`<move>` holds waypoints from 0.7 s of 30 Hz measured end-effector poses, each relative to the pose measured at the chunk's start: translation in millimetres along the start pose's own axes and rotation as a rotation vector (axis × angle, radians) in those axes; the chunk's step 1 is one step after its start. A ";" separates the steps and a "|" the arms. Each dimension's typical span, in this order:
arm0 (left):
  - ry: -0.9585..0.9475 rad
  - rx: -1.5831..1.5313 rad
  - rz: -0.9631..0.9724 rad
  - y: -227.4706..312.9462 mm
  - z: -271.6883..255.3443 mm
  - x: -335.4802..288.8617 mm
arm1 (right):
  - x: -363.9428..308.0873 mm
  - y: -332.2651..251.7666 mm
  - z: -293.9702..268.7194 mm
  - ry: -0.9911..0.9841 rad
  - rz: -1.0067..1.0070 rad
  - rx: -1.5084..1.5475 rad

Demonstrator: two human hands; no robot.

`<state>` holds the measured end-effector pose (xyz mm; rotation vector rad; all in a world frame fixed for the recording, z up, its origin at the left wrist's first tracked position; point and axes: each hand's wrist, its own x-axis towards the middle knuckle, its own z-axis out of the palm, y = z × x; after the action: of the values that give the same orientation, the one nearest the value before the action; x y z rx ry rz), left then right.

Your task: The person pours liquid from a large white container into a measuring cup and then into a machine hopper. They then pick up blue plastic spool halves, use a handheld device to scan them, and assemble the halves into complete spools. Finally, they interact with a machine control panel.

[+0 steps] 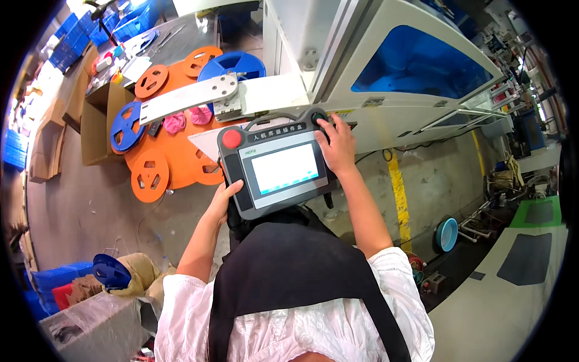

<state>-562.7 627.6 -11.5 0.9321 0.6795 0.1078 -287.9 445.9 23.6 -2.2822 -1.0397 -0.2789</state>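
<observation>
A grey-and-black handheld control pendant [278,193] with a lit screen [284,168] is held in front of my body, tilted slightly. My left hand [224,199] grips its lower left edge, thumb on the front and the other fingers hidden behind. A red mushroom button [231,139] sits at the pendant's upper left corner. At the upper right corner, my right hand [339,145] has its fingertips at a dark round knob [316,118], with the thumb just below it near the screen's edge. The fingers partly cover the knob.
Ahead to the left is an orange table [181,151] with orange and blue reels and a white arm [190,99] above it. A white machine with a blue window [416,63] stands ahead right. Cardboard boxes [99,133] are left; a blue basin [447,234] is right.
</observation>
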 end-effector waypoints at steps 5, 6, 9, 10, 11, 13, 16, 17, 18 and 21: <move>-0.022 -0.044 0.081 -6.7 0.0 -0.1 | -17.8 4.7 -12.5 0.093 -0.119 0.120; -0.001 -0.042 0.077 -14.8 -8.1 6.1 | -30.0 8.4 -13.3 0.159 -0.105 0.176; -0.011 -0.042 0.030 -14.9 -11.6 9.3 | -51.2 13.9 -22.9 0.133 0.060 0.240; -0.006 -0.045 0.016 -16.3 -13.4 9.3 | -58.8 15.7 -22.1 0.113 0.084 0.239; -0.019 -0.045 0.009 -16.7 -14.5 10.0 | -62.9 16.2 -21.4 0.121 0.101 0.241; -0.013 -0.038 0.014 -13.8 -12.2 8.7 | -68.6 14.3 -20.8 0.128 0.132 0.247; 0.012 -0.045 0.005 -10.2 -6.3 4.4 | -76.4 13.1 -17.0 0.158 0.118 0.250; 0.026 -0.048 0.012 -9.7 -5.7 3.7 | -79.5 12.1 -16.8 0.154 0.121 0.245; 0.027 -0.043 0.011 -9.9 -6.9 3.9 | -83.0 11.3 -17.5 0.150 0.124 0.238; 0.018 -0.026 0.029 -8.6 -4.0 2.9 | -91.4 10.4 -22.0 0.139 0.138 0.234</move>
<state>-564.4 626.3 -21.2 0.9170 0.6797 0.1500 -340.1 371.3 -1.9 -2.0796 -0.7961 -0.2418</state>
